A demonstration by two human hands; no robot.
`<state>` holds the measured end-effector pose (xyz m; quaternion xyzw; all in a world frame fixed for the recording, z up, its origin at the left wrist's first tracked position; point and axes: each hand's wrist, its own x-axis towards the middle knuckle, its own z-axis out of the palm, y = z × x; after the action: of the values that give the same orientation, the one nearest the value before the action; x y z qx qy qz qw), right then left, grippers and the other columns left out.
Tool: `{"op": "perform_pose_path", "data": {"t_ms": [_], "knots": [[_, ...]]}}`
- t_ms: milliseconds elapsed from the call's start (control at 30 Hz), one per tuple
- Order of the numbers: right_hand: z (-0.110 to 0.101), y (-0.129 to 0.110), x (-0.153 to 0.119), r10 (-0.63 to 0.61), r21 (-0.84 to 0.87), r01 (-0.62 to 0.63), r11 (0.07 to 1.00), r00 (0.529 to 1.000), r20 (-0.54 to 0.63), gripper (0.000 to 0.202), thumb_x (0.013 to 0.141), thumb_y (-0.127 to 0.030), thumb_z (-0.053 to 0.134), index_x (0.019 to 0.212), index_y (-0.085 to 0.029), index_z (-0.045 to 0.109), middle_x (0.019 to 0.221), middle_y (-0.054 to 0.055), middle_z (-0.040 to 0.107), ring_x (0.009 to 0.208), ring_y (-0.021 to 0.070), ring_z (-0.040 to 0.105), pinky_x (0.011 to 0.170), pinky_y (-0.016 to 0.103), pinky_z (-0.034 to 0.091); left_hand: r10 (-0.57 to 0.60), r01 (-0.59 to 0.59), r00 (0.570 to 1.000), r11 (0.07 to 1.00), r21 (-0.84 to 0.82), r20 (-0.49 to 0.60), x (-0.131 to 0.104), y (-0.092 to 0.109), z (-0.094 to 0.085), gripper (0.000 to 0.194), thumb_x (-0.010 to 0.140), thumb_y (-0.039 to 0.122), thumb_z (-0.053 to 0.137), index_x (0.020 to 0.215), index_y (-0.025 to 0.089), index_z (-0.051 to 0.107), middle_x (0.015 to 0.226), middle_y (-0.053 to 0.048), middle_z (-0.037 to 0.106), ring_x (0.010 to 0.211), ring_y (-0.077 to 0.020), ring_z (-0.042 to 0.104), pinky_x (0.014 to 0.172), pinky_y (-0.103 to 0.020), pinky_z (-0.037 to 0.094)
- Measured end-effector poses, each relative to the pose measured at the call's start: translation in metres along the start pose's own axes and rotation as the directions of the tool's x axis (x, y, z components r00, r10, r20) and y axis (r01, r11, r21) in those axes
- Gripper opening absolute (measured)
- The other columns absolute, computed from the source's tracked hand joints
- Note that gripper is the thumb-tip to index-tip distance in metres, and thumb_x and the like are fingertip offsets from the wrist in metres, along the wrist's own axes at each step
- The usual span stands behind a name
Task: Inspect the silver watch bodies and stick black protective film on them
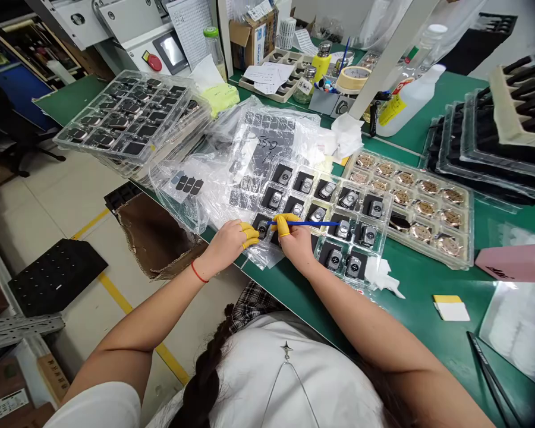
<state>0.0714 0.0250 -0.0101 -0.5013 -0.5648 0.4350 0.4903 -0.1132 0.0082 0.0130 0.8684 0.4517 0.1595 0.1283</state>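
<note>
A clear tray (386, 238) holds several watch cases with round sensor backs on black pads, in rows. At its front left corner sits one dark watch case (263, 228), between my two hands. My left hand (227, 244), with yellow finger cots, has its fingertips at the left edge of this case, fingers together. My right hand (295, 241), also in yellow finger cots, pinches a thin blue stick (314, 223) whose tip points left at the case. The stick's other end reaches over the tray. Whether my left fingers grip the case is hard to make out.
Plastic bags and black sheets (267, 142) lie behind the tray. A second tray of round gold-coloured parts (466, 238) is at the right, with black tweezers (490, 374), a pink block (515, 262) and bottles (405, 101). Stacked trays (129, 119) stand back left; an open carton (154, 232) is below.
</note>
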Motion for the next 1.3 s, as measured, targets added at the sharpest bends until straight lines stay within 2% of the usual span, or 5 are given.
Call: {"op": "perform_pose_path", "data": {"t_ms": [300, 500, 700, 900, 1300], "knots": [[-0.102, -0.063, 0.002, -0.083, 0.003, 0.086, 0.996, 0.969, -0.232, 0.027, 0.082, -0.046, 0.064, 0.085, -0.019, 0.063, 0.063, -0.001, 0.059, 0.045, 0.0083, 0.046, 0.041, 0.021, 0.036, -0.197, 0.138, 0.951, 0.960, -0.243, -0.239, 0.008, 0.033, -0.004, 0.012, 0.089, 0.027, 0.057, 0.091, 0.018, 0.065, 0.084, -0.002, 0.068, 0.073, -0.0148, 0.061, 0.068, -0.027, 0.051], [-0.183, -0.042, -0.011, -0.050, -0.219, -0.023, 0.976, 0.945, -0.322, 0.034, 0.083, -0.052, 0.058, 0.080, -0.019, 0.063, 0.056, -0.002, 0.055, 0.041, 0.0091, 0.042, 0.039, 0.023, 0.034, 0.394, -0.369, 0.919, 0.882, -0.293, 0.026, 0.035, 0.120, 0.051, 0.017, 0.091, 0.029, 0.055, 0.083, 0.019, 0.065, 0.085, -0.002, 0.067, 0.082, -0.0142, 0.060, 0.080, -0.028, 0.050], [-0.199, 0.000, -0.021, -0.089, -0.353, -0.028, 0.935, 0.946, -0.311, 0.034, 0.085, -0.049, 0.051, 0.077, -0.018, 0.062, 0.065, 0.003, 0.061, 0.060, 0.0173, 0.057, 0.056, 0.029, 0.045, 0.522, -0.484, 0.846, 0.838, -0.252, 0.112, 0.047, 0.156, 0.082, 0.022, 0.085, 0.036, 0.063, 0.094, 0.017, 0.064, 0.115, -0.011, 0.061, 0.096, -0.0221, 0.058, 0.083, -0.037, 0.049], [-0.209, 0.019, -0.025, -0.146, -0.443, 0.006, 0.896, 0.948, -0.282, 0.032, 0.088, -0.044, 0.046, 0.078, -0.019, 0.063, 0.071, 0.005, 0.064, 0.069, 0.0211, 0.060, 0.065, 0.033, 0.046, 0.198, -0.189, 0.980, 0.954, -0.232, 0.019, 0.103, 0.150, 0.059, 0.016, 0.094, 0.026, 0.049, 0.099, 0.018, 0.061, 0.094, -0.005, 0.063, 0.091, -0.0177, 0.057, 0.086, -0.033, 0.049], [-0.204, 0.030, -0.024, -0.193, -0.460, 0.061, 0.886, 0.950, -0.246, 0.040, 0.093, -0.051, 0.038, 0.090, -0.021, 0.065, 0.085, 0.008, 0.066, 0.077, 0.0233, 0.060, 0.074, 0.039, 0.050, 0.166, -0.167, 0.977, 0.986, -0.003, 0.133, 0.165, 0.157, 0.082, 0.027, 0.090, 0.027, 0.054, 0.115, 0.017, 0.061, 0.095, -0.007, 0.064, 0.092, -0.0235, 0.053, 0.076, -0.034, 0.046]]}}
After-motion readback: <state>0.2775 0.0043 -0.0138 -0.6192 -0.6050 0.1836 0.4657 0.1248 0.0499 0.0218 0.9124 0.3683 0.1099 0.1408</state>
